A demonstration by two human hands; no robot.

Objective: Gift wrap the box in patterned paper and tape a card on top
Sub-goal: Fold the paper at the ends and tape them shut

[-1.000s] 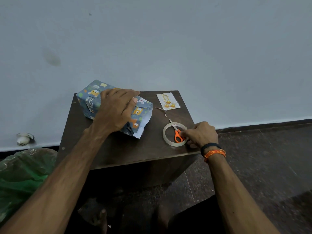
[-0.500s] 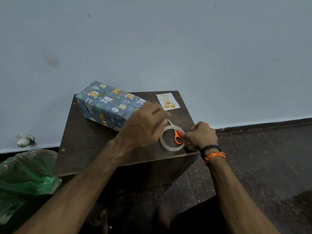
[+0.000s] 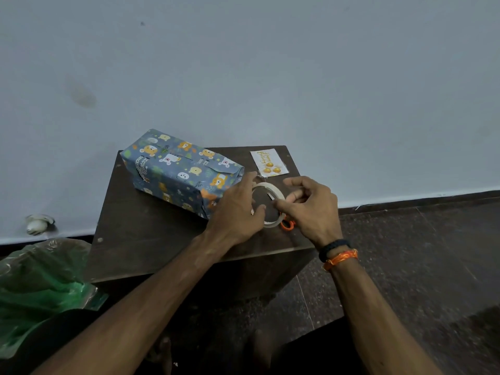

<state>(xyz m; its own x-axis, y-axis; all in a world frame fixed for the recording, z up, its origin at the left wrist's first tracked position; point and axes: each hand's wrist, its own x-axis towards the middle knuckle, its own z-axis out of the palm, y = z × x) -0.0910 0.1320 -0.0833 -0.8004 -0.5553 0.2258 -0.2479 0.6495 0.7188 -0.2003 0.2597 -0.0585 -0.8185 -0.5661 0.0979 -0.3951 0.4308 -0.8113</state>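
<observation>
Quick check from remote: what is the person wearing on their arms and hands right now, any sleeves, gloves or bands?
No sleeves or gloves show: both forearms are bare to the frame edge. The left hand and its wrist carry nothing. The right hand has two bands at the wrist: a black band nearer the hand, and an orange thread band just behind it.

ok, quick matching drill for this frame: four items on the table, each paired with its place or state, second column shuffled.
Items:
1. blue animal-patterned wrapped box
2. white card with gold balloons
3. clear ring-shaped tape roll
4. orange-handled scissors

Places or states:
A. held between the left hand and right hand
B. lying flat at the table's far right corner
C. mostly hidden under the right hand, handle loops showing
D. resting at the table's far left, untouched

Pairs: 1-D, 2-B, 3-A, 4-C
</observation>
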